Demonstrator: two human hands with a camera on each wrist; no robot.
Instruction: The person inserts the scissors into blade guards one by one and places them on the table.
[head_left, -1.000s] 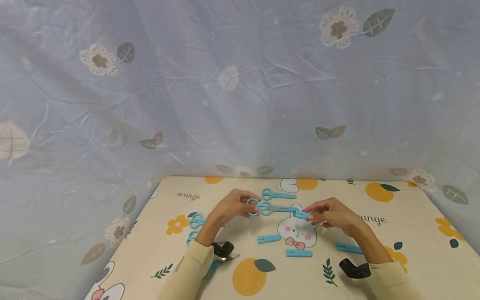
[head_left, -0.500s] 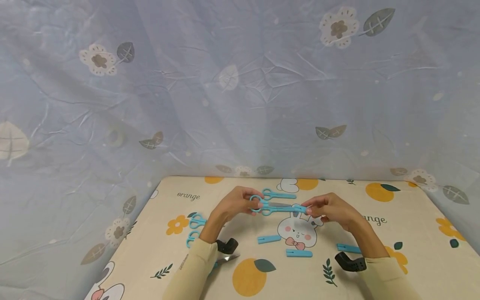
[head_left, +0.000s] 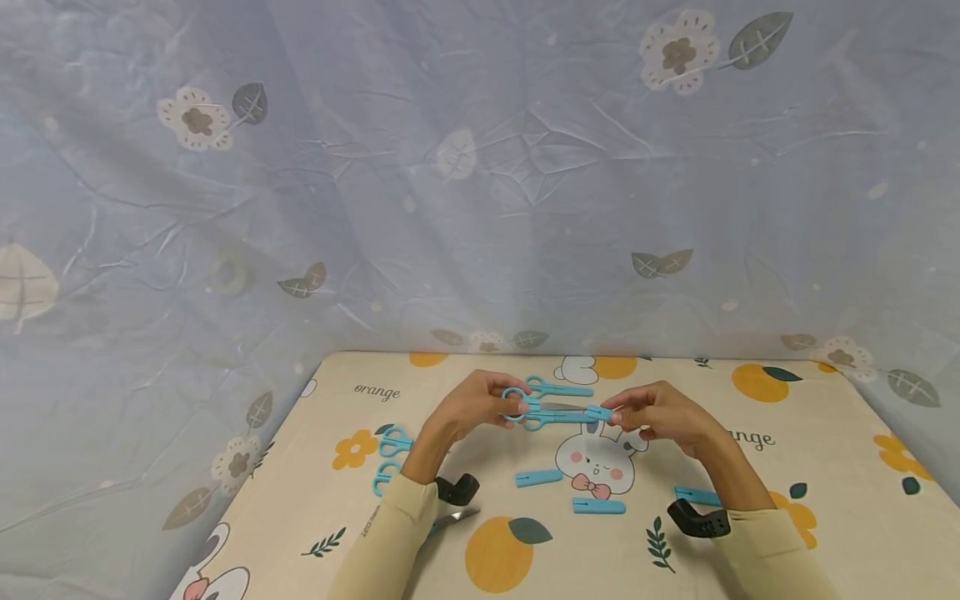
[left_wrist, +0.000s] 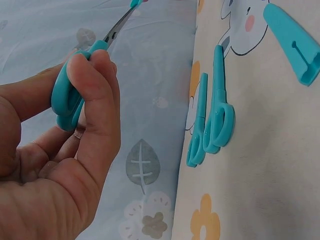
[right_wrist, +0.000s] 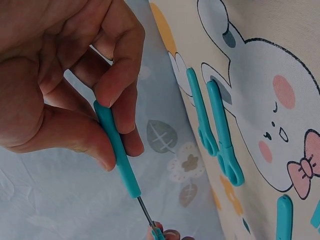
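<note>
My left hand [head_left: 480,402] grips a pair of scissors [left_wrist: 67,97] by its light blue handles. The metal blades [left_wrist: 117,31] point right, toward my other hand. With thumb and fingertips, my right hand [head_left: 660,418] pinches a light blue scissors sheath [right_wrist: 119,152]. The blade tips are hidden inside the sheath's mouth, while a length of bare blade shows between sheath and handles. Both hands hold these above the table. Below them lie two sheathed scissors, one farther back [head_left: 562,389] and one nearer [right_wrist: 224,130].
Three loose blue sheaths lie in front: one left [head_left: 538,478], one in the middle [head_left: 598,506], one right [head_left: 697,496]. More scissors [head_left: 392,442] lie by my left forearm, one with bare blades [head_left: 456,518]. A patterned cloth [head_left: 825,467] covers the table; a curtain [head_left: 480,208] stands behind.
The sheath in my right hand has risen slightly and lined up with the scissors, its mouth now over the blade tips. My left hand has shifted a little right and up with the scissors.
</note>
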